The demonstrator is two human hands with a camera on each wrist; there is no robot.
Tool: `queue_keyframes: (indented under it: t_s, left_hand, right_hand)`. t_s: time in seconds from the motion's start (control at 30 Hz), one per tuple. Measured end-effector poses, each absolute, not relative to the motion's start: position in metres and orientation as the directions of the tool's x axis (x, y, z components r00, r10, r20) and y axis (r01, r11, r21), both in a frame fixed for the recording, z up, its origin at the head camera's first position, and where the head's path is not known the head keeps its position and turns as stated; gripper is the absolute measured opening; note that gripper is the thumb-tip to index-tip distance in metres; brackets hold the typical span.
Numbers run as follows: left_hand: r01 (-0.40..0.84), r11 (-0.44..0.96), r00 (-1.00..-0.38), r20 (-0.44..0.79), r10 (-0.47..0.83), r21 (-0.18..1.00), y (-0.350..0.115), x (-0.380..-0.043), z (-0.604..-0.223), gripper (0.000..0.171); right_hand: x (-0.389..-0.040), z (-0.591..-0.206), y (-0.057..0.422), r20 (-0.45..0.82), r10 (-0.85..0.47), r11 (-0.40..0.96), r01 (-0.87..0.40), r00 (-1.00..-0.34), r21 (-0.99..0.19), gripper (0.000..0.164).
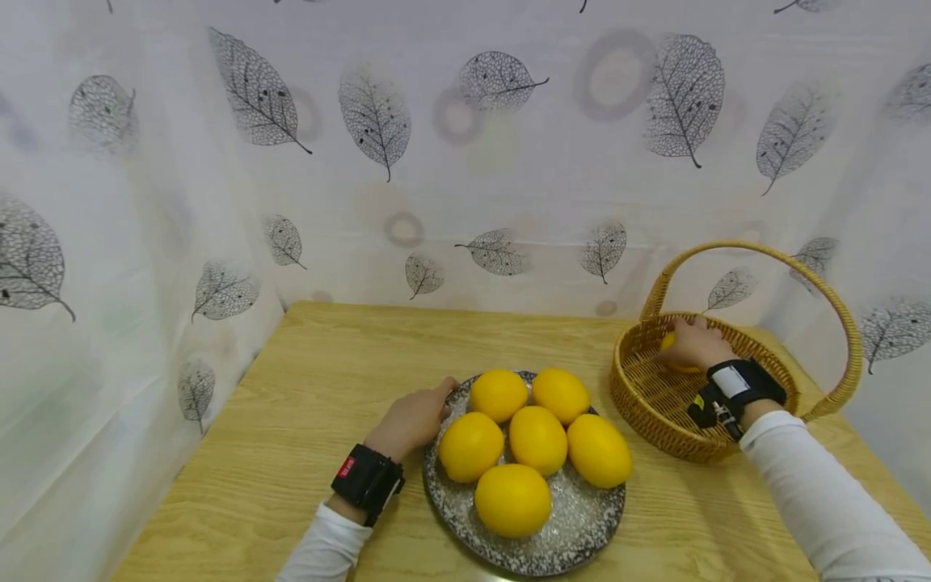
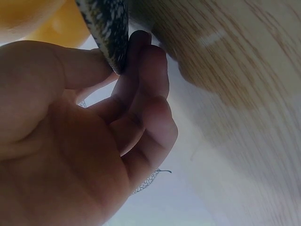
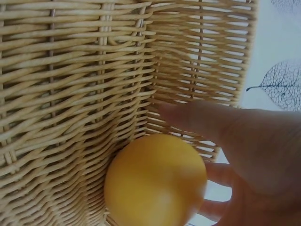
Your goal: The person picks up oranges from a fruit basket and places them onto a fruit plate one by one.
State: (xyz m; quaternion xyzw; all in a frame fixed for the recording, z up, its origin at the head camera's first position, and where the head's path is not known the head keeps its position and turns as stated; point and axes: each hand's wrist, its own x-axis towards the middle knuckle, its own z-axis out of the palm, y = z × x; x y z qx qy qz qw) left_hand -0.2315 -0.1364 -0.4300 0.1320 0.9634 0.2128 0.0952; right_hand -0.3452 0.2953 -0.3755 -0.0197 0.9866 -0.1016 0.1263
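On the table lies a speckled grey plate (image 1: 575,525) bearing several yellow lemons (image 1: 538,440). My left hand (image 1: 413,420) holds its left rim; in the left wrist view the thumb lies over the rim (image 2: 106,33) and curled fingers sit beneath it. My right hand (image 1: 698,346) is inside the wicker basket (image 1: 655,416) at the right. One lemon (image 3: 157,181) rests on the woven bottom near the basket's wall. In the right wrist view the thumb is straight and apart from this lemon, while the other fingers reach behind it, partly hidden.
The basket's tall arched handle (image 1: 829,287) rises over the right forearm. Behind the wooden table (image 1: 342,347) hangs a white curtain (image 1: 524,186) printed with leaves, which also runs along the left side. The plate stands close to the basket's left side.
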Motion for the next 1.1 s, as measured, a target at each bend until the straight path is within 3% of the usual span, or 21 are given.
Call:
queue_keyframes:
  t_s: [0.2, 0.6, 1.1]
  left_hand:
    - [0.208, 0.88, -0.947, -0.136, 0.29, 0.426, -0.136, -0.233, -0.432, 0.038]
    - [0.225, 0.87, -0.942, -0.132, 0.31, 0.438, -0.139, -0.234, -0.433, 0.036]
    - [0.224, 0.868, -0.944, -0.125, 0.307, 0.443, -0.138, -0.233, -0.434, 0.035]
  right_hand:
    - [-0.348, -0.377, 0.302, -0.254, -0.077, 0.968, -0.011, -0.964, -0.251, 0.09]
    - [-0.353, -0.383, 0.31, -0.265, -0.074, 0.975, -0.014, -0.961, -0.221, 0.082]
    - [-0.348, -0.383, 0.308, -0.207, -0.084, 0.968, -0.031, -0.975, -0.249, 0.075]
